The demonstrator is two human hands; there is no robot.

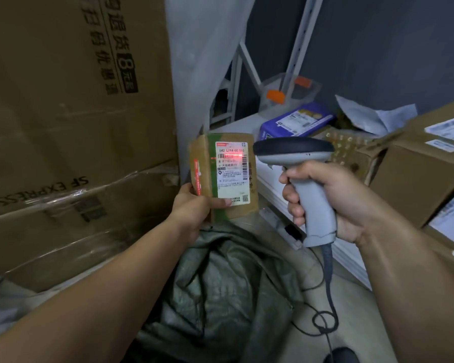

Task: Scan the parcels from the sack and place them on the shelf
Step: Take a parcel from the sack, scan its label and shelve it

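Note:
My left hand (194, 205) grips a small brown cardboard parcel (226, 205) from below, its white shipping label facing me. A red scan line glows across the label's upper part. My right hand (336, 197) grips the handle of a grey barcode scanner (299, 158), whose dark head points at the parcel from the right, a short gap apart. Below both hands lies the dark green sack (220, 297), crumpled on the floor. The white shelf (273, 184) runs along the right and holds several parcels.
Large taped cardboard boxes (63, 127) are stacked at the left. On the shelf sit a blue parcel (296, 121), brown boxes (417, 179) and a clear tub with orange clips (286, 93). The scanner's black cable (328, 297) coils down to the floor.

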